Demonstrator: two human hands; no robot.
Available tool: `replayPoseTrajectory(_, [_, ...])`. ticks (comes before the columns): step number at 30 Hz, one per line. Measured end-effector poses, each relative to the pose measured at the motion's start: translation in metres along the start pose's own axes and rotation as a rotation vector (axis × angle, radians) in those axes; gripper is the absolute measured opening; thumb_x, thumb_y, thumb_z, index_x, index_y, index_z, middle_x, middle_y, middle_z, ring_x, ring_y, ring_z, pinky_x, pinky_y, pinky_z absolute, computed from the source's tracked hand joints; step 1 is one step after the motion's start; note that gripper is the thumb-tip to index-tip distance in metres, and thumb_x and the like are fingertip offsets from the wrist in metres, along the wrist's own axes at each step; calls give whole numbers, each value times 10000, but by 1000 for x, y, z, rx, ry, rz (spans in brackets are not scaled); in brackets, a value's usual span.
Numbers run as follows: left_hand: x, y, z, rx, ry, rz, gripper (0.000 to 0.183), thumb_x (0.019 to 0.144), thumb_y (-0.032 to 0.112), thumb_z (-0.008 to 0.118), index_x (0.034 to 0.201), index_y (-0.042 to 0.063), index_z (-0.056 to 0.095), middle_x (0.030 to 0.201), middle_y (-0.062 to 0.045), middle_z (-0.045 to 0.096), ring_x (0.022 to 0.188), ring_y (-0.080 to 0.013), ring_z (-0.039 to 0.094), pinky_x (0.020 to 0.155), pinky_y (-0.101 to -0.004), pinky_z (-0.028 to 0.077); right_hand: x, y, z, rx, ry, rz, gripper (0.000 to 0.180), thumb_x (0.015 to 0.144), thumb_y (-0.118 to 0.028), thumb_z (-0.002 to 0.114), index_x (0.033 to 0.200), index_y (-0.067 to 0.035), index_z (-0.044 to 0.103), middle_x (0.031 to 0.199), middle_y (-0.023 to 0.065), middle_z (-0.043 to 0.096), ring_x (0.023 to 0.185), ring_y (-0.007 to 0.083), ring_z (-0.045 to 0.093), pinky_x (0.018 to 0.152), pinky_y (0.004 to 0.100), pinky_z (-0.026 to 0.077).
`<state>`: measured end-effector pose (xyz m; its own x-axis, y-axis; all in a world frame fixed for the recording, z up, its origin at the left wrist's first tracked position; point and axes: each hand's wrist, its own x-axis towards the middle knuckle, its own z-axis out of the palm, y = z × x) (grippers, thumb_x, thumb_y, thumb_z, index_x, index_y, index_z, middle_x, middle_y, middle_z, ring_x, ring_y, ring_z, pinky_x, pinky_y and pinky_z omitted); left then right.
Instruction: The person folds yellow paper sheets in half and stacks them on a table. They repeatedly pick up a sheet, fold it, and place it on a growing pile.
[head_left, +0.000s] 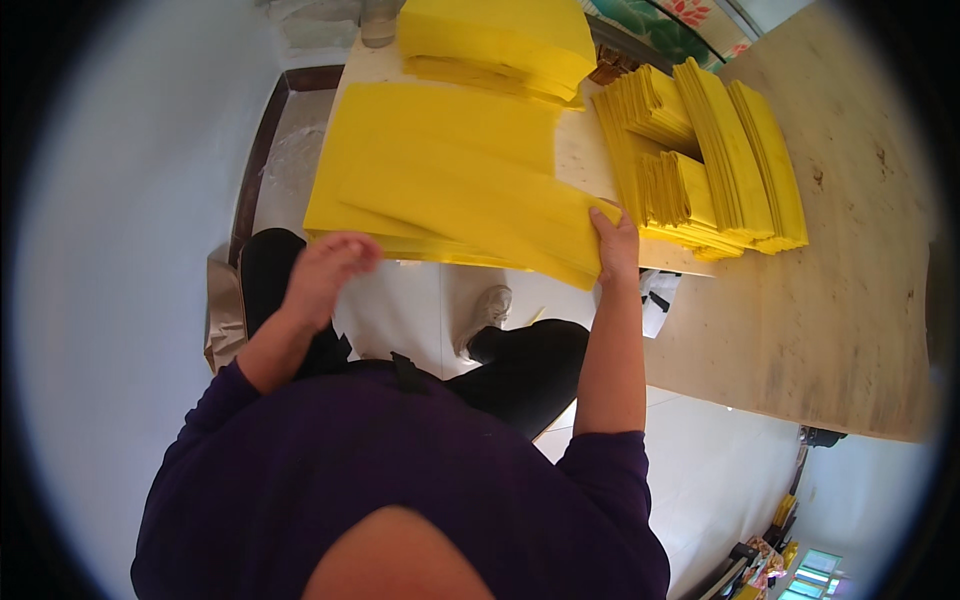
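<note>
Several large yellow paper sheets lie overlapping on a wooden table before me. My right hand grips the right end of a folded yellow sheet, thumb on top, fingers hidden beneath; that sheet slants over the others and juts past the table's front edge. Close to the front left corner of the sheets is my left hand, slightly blurred, its fingers loosely curled with nothing seen in them. Behind the sheets rises a thick stack of yellow paper.
Folded yellow bundles are piled at the right, partly on the wooden table surface that extends rightward. A glass of liquid stands at the back left. A brown paper bag is beside my left leg. A white wall runs along the left.
</note>
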<state>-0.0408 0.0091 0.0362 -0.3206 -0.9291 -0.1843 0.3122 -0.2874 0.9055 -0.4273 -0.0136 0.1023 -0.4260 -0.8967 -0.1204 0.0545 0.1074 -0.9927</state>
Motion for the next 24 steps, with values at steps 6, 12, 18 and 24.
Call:
replayPoseTrajectory(6, [10,-28,57,-541,-410,-544,559,950,394,516,1339,5,421,1328,-176,496,1232,-294,486,1029,-434,400,-45,-33,8,57,68,50,260,892,-83,600,1130,20,580,1019,110,652,867,171,635,763,293,519])
replayPoseTrajectory(12, [35,-37,89,-783,-334,-386,536,948,410,509,1345,63,415,1378,-126,462,1286,-279,418,1085,-447,321,-94,-38,-5,-10,169,-17,253,895,-84,596,1116,41,591,981,88,649,838,138,618,745,268,506])
replayPoseTrajectory(18, [40,-30,94,-922,-184,-333,452,932,265,539,1342,106,436,1391,-61,463,1305,-268,397,1077,-448,310,-137,-39,-31,-21,131,-180,202,884,-38,619,1076,25,603,929,37,645,816,89,587,742,220,481])
replayPoseTrajectory(24, [51,8,122,-753,-177,-212,422,921,198,536,1320,85,460,1324,-60,534,1240,-253,479,1072,-425,337,-145,-29,-53,168,214,-346,162,885,-24,621,1044,5,607,947,21,626,852,78,559,791,223,460])
